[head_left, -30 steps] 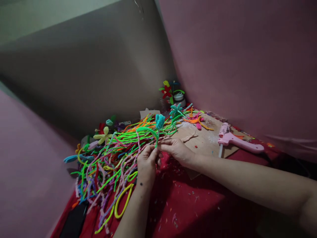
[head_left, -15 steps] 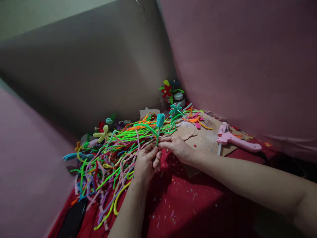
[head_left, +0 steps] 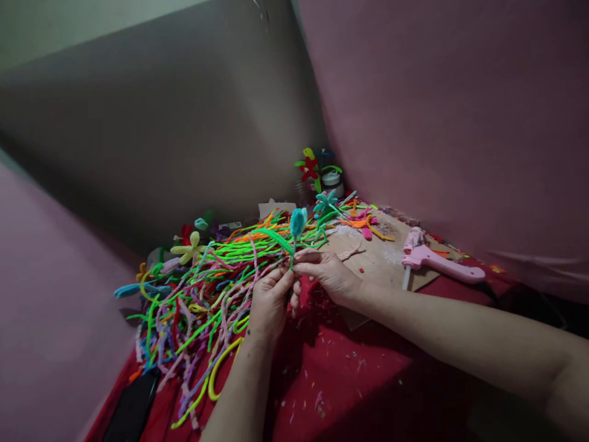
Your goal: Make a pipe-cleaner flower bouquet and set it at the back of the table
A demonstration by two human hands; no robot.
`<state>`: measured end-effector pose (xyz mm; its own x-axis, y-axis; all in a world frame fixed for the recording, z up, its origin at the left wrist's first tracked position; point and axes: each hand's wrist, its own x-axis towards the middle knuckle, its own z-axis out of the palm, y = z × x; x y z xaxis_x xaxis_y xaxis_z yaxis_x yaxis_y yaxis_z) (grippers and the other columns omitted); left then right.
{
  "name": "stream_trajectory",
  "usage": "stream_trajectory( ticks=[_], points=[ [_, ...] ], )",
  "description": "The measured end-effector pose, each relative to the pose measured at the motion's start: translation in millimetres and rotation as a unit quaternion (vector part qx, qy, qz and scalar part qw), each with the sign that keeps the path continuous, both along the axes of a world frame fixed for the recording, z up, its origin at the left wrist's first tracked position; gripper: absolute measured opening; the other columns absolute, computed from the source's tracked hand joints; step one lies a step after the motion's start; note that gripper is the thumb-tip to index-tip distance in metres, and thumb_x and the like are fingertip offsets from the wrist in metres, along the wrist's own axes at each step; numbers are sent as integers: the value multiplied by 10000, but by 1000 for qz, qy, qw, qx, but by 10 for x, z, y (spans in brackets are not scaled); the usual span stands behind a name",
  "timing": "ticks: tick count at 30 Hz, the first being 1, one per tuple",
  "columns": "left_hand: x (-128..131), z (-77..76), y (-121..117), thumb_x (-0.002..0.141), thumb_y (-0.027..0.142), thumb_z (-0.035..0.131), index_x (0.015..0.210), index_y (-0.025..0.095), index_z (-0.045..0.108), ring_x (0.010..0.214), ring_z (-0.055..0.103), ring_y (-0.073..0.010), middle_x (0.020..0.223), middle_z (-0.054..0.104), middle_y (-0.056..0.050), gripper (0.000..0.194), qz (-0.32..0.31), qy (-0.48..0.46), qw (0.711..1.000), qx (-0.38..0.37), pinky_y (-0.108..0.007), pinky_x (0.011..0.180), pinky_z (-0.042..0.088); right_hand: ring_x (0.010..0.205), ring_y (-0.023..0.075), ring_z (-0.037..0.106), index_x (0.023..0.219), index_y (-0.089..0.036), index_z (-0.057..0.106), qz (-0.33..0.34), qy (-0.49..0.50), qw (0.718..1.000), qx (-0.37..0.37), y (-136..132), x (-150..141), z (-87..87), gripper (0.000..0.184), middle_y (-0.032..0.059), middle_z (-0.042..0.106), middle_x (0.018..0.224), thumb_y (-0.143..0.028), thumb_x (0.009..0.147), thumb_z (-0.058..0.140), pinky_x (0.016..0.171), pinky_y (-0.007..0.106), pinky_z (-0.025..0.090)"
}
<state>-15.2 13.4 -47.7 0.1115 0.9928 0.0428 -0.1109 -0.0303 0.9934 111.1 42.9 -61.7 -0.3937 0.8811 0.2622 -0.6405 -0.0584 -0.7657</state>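
Note:
A pipe-cleaner flower (head_left: 298,222) with a blue bud stands upright between my hands, a long green leaf (head_left: 275,236) arching left from its stem. My left hand (head_left: 272,293) pinches the lower stem between thumb and finger. From the right, my right hand (head_left: 327,275) closes its thumb and fingertips on the same stem, touching the left fingertips. The stem's lower end is hidden by the fingers. Just behind and to the left lies a big heap of colourful pipe cleaners (head_left: 230,258).
A pink glue gun (head_left: 435,258) rests on a cardboard sheet (head_left: 391,264) at the right. Finished flowers, such as a yellow one (head_left: 188,248) and a teal one (head_left: 326,201), lie around the heap. A black phone (head_left: 131,405) is at the lower left on the red cloth (head_left: 331,380).
The blue flower has turned a little in my fingers, and its green leaf now shows broader and points more to the left. Both hands stay on the stem.

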Motion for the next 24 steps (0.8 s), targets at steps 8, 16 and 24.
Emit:
stream_trajectory(
  ticks=[8, 16, 24],
  points=[
    [16, -29, 11, 745, 260, 640, 917, 132, 640, 511, 506, -60, 677, 601, 11, 215, 28, 41, 998, 45, -175, 478, 403, 663, 96, 540, 600, -153, 649, -113, -38, 993, -22, 61, 26, 6, 69, -23, 602, 647, -194, 595, 704, 678, 230, 412],
    [115, -26, -25, 737, 281, 623, 856, 141, 648, 449, 440, -70, 586, 562, 38, 185, 114, 185, 969, 115, -194, 444, 349, 733, 133, 550, 629, -152, 671, -98, -40, 994, -34, 87, 12, -69, 76, 3, 616, 694, -214, 594, 696, 710, 253, 411],
    [133, -78, -56, 762, 308, 600, 738, 186, 646, 417, 447, -88, 485, 540, 42, 133, 175, 248, 942, 142, -194, 445, 343, 734, 131, 553, 665, -149, 691, -88, -16, 995, -50, 63, -2, -54, 145, 8, 622, 714, -239, 563, 740, 704, 241, 418]
  ],
)
